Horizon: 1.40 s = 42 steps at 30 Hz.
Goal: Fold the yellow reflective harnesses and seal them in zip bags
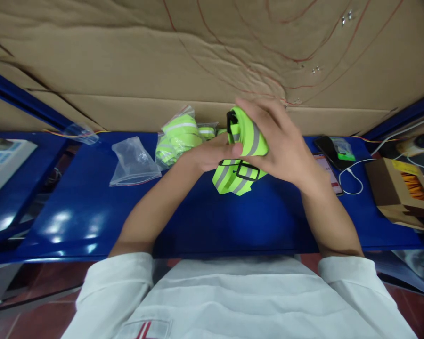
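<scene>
Between my hands is a folded neon-yellow reflective strap (251, 139) with grey stripes and black plastic buckles. My left hand (215, 153) grips its near left side, thumb pressed on the fold. Around the right side and top of the bundle curl the fingers of my right hand (284, 141). Lower strap loops with a black buckle (248, 172) hang just below, over the blue table. Left of my hands sits a clear bag of similar neon straps (181, 136). An empty clear zip bag (134, 160) lies flat further left.
A blue table (205, 221) runs up to a cardboard wall (127, 70). On the right are a phone (328, 172), a black device (330, 149), a white cable (353, 181) and an open cardboard box (392, 188). A clear plastic cup (83, 134) lies at the back left.
</scene>
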{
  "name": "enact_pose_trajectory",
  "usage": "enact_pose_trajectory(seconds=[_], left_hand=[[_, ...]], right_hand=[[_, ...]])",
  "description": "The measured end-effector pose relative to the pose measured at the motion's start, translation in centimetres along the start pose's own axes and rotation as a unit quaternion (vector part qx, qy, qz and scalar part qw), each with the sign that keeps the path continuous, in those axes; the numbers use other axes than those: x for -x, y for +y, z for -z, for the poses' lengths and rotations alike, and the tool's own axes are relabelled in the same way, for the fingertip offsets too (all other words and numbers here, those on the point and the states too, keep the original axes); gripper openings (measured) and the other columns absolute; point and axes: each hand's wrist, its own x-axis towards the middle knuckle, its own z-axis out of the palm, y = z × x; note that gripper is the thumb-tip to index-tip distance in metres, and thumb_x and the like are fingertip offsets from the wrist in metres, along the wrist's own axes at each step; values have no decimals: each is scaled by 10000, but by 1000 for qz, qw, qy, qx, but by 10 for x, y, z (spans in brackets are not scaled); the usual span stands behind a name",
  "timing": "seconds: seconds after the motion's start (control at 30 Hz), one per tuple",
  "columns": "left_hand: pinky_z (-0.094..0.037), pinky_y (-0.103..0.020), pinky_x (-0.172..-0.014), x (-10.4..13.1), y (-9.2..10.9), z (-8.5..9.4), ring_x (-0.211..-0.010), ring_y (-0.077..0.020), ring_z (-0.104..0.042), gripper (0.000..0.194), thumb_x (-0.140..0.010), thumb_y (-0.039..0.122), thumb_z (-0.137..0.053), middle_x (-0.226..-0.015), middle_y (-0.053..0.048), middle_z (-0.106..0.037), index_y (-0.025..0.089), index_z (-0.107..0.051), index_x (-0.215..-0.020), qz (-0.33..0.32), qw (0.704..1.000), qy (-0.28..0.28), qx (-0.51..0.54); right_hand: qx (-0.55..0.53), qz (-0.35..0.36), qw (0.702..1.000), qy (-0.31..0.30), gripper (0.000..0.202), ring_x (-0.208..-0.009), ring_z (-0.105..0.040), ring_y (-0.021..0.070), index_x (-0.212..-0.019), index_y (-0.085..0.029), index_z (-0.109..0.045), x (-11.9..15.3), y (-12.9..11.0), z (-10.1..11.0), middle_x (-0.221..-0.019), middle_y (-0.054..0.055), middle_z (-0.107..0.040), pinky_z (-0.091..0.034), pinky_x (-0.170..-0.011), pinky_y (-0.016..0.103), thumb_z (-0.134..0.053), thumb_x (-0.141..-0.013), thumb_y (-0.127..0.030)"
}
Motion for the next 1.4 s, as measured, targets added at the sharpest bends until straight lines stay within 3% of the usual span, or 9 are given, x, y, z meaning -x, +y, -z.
enact_pose_trajectory(seconds=[0.13,0.27,0.47,0.6,0.7,0.97,1.1,1.23,1.4], left_hand=[[-599,-422,-992,2,10,-4,-1182,-325,-715,844,-602,661,-946,-1228,-125,-760,151,-709,-1232,49,996,-72,-36],[-599,-391,-1000,2,17,-11,-1124,-255,-731,525,-752,433,-904,-1183,-66,-772,145,-732,-1157,72,991,-49,-103],[-619,-357,-913,2,13,-17,-1036,-243,-744,447,-762,396,-869,-1083,-59,-782,131,-737,-1098,79,988,-33,-125],[-612,-348,-946,2,13,-24,-1078,-233,-734,420,-864,438,-789,-1135,-62,-779,135,-731,-1149,52,987,-29,-147],[-604,-330,-951,4,18,-24,-1085,-231,-725,480,-894,514,-761,-1158,-72,-774,132,-716,-1182,26,981,-23,-191],[-614,-294,-887,13,30,-20,-961,-200,-738,397,-926,496,-740,-1054,-64,-785,135,-730,-1091,33,974,-119,-191],[-608,-419,-1029,8,13,-29,-1120,-285,-749,551,-805,492,-864,-1213,-118,-778,145,-734,-1212,109,983,-145,-15],[-506,-469,-1197,3,-2,-43,-1439,-327,-576,744,-778,430,-882,-1478,-117,-656,226,-625,-1446,138,932,-271,199],[-627,-371,-976,3,2,-44,-1109,-272,-761,519,-792,387,-882,-1208,-115,-786,199,-734,-1253,153,950,-225,151]], right_hand=[[-5,-76,997,27,806,-1457,-486,330,-1569,-338,-426,0,1,11,-1509,99,-527,-415,-1261,568,-808,-865,-433],[-20,-143,989,20,850,-1445,-491,372,-1540,-308,-464,0,4,13,-1496,130,-537,-422,-1244,613,-868,-798,-400],[-102,-154,983,-20,812,-1531,-422,335,-1541,-331,-472,2,11,8,-1595,69,-497,-345,-1310,582,-823,-834,-521],[-185,-194,959,-87,803,-1614,-310,298,-1600,-276,-435,3,6,16,-1684,56,-407,-225,-1367,529,-590,-948,-717],[-265,-245,927,-100,713,-1645,-238,221,-1624,-218,-421,2,2,25,-1725,12,-347,-146,-1391,437,-327,-1077,-665],[-431,-268,858,-78,473,-1207,-704,248,-1326,-285,-699,6,16,25,-1255,-9,-751,-609,-1052,429,-702,-946,-567],[-453,-270,849,-22,442,-1036,-738,227,-1227,-270,-716,3,14,22,-1168,2,-765,-645,-913,364,-834,-853,-472],[-420,-263,869,3,475,-1052,-735,243,-1232,-271,-716,1,10,22,-1169,3,-767,-645,-925,383,-862,-821,-458],[-406,-249,879,19,501,-1115,-733,260,-1258,-293,-712,3,12,28,-1231,7,-764,-634,-970,404,-864,-815,-472]])
